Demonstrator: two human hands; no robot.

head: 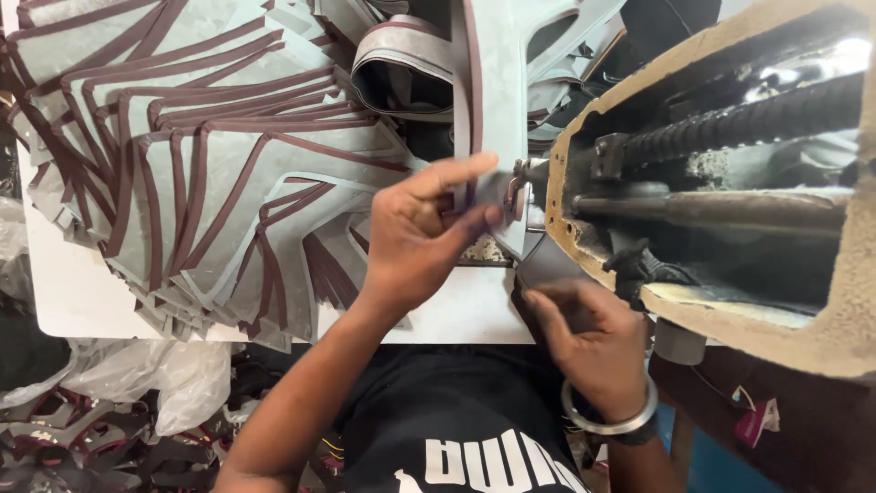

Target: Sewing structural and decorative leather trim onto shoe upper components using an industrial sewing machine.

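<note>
Left hand [415, 237] fingers pinched on thin grey shoe-upper piece [497, 110] at sewing machine [730, 183] needle, right hand [593, 342] fingers clamped on its lower edge over white counter [82, 292]; looks light, floppy, best gripped by edges; cut pieces stack [201, 155] beside.

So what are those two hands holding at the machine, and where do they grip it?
Both hold one grey cut piece with dark edging: left hand pinches its upper part by the machine's foot, right hand its lower end.
</note>
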